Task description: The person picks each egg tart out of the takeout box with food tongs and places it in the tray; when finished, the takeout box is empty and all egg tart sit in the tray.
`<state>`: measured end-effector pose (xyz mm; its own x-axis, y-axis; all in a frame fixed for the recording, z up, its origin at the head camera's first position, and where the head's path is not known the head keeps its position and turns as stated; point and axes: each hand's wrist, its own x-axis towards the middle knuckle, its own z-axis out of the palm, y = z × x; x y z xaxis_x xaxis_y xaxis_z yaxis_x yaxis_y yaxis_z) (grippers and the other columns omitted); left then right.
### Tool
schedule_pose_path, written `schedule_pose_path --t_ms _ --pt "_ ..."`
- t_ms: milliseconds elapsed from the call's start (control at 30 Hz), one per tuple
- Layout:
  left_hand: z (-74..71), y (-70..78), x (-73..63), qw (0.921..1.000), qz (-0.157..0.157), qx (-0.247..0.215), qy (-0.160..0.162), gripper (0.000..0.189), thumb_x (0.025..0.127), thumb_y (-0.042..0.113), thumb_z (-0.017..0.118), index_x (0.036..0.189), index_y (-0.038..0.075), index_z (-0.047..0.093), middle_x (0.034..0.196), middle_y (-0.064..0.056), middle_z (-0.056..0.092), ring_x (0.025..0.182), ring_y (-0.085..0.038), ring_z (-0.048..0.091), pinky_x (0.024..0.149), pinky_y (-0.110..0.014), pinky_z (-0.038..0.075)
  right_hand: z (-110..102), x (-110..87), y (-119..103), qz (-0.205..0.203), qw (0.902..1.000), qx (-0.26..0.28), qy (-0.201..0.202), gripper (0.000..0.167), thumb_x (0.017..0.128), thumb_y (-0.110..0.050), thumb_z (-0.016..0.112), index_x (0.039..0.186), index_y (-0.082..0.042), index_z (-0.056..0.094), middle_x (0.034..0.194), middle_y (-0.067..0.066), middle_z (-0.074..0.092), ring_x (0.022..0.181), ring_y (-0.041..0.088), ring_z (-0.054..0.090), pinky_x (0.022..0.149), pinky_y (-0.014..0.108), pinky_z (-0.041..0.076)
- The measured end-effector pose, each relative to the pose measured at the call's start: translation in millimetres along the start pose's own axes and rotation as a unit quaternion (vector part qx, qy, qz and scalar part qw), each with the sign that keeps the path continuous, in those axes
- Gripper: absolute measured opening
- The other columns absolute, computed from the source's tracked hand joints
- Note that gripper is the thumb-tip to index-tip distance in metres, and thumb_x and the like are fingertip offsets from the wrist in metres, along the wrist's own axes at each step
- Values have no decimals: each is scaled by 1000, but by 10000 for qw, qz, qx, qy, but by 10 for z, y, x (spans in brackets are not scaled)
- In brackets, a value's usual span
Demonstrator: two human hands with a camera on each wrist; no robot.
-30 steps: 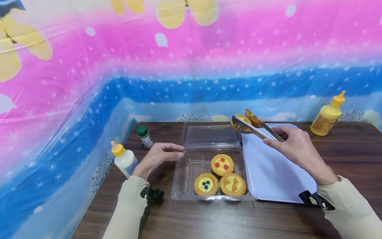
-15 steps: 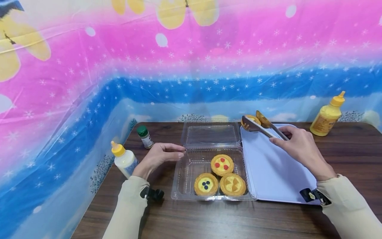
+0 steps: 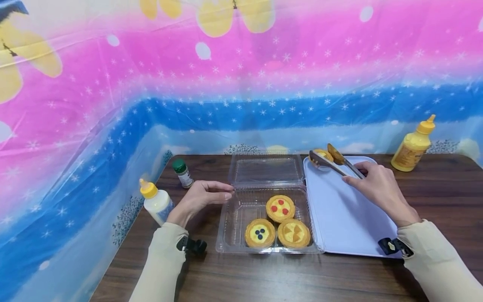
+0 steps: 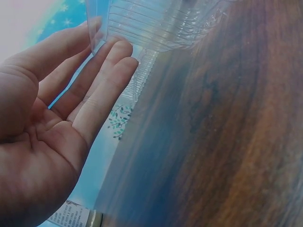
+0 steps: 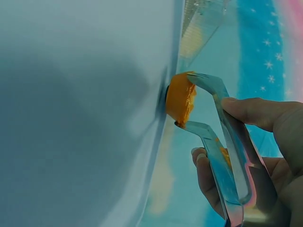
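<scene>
My right hand (image 3: 385, 191) holds metal tongs (image 5: 232, 130) near the far left corner of the lavender tray (image 3: 351, 222). Between the tongs' tips is an egg tart (image 5: 180, 99), low at the tray's edge. With thumb and fingertips, my left hand (image 3: 201, 199) pinches the left rim of a clear plastic container (image 3: 234, 222), whose lid (image 3: 268, 170) lies back behind it. Inside the container are three tarts: one with red pieces (image 3: 280, 208), one with dark berries (image 3: 260, 233) and one with yellow wedges (image 3: 294, 233).
A white bottle with a yellow cap (image 3: 157, 203) and a green-capped shaker (image 3: 183, 173) stand left of the container. At the back right is a yellow squeeze bottle (image 3: 413, 144). A patterned cloth (image 3: 241, 113) hangs behind the wooden table (image 3: 241, 277).
My right hand has moved the tongs and their tart rightward and down, from beside the lid to the tray's far left corner. The left hand has stayed in place.
</scene>
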<state>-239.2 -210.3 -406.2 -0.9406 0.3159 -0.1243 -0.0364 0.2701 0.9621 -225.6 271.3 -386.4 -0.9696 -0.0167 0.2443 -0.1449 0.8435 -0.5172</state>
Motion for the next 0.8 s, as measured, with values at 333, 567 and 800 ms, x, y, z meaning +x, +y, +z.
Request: schedule_pose_path --t_ms 333,567,800 --pt "0 5 3 9998 34 171 15 34 93 17 85 125 8 79 125 -8 76 116 -23 71 98 -40 59 36 6 33 -95 9999 -72 121 53 93 -25 83 123 15 66 91 23 68 69 29 55 56 36 41" --pt "-8 -10 -2 9999 55 96 19 33 93 16 85 124 7 80 124 -9 76 113 -23 73 97 -41 60 -22 -5 21 44 10000 -26 -71 65 94 -34 82 130 15 62 101 29 69 72 29 57 56 36 43" --pt "-2 -17 13 10000 28 -52 11 33 93 15 86 124 6 79 125 -10 76 111 -23 74 97 -42 60 -129 -54 -40 -24 10000 51 -22 64 95 -34 81 133 13 62 94 23 69 69 26 55 54 35 42"
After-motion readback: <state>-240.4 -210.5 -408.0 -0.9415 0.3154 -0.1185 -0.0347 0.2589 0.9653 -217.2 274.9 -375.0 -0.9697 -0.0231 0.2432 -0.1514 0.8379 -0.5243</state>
